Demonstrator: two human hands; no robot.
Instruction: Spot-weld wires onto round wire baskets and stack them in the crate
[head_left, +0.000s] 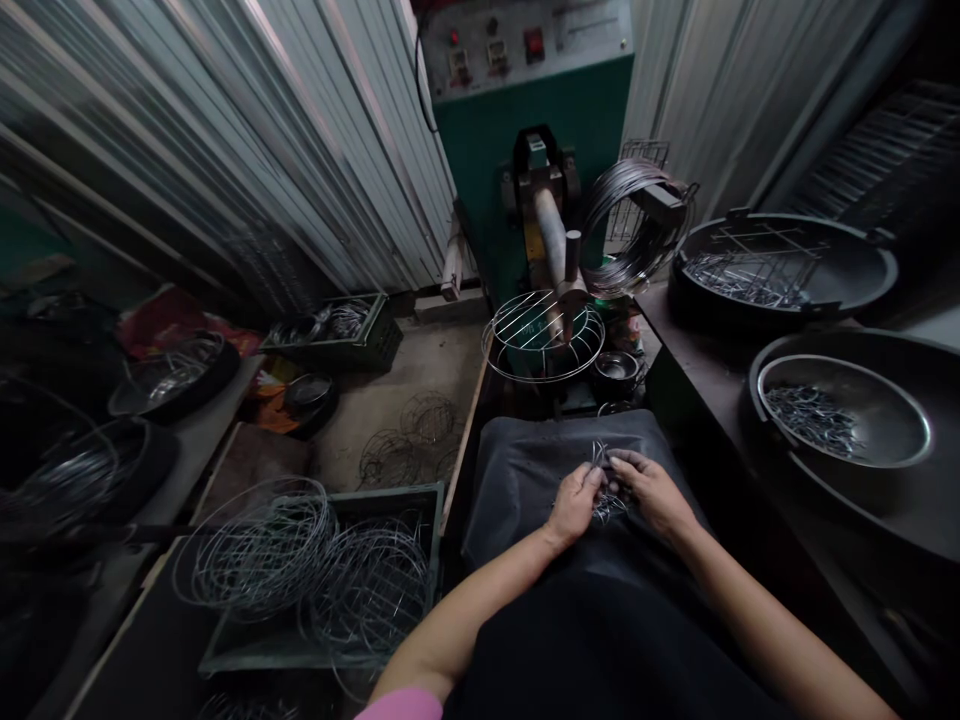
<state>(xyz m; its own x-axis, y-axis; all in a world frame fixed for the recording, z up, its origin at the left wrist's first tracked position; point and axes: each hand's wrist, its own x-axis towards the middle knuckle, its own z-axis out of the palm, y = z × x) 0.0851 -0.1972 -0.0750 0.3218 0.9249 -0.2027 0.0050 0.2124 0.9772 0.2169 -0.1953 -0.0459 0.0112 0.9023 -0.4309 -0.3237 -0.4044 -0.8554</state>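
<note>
Over the dark apron (510, 450) on my lap, my left hand (576, 502) is closed on several short bent wire pieces (598, 452) that stick up past the fingertips. My right hand (651, 488) is beside it, its fingers bent and pinched at the same bunch; exactly what they grip is too small to make out. A small heap of loose wire pieces (611, 506) lies on the apron just below both hands. Ahead of them, a round wire rack (517, 376) sits at the arm of a green machine (472, 140).
To the right, a steel bowl (921, 420) of small wire pieces rests in a large dark pan (885, 510), with another pan (877, 270) behind. On the left, a green crate (270, 660) holds round wire racks (262, 550). A wire coil (600, 225) hangs near the machine.
</note>
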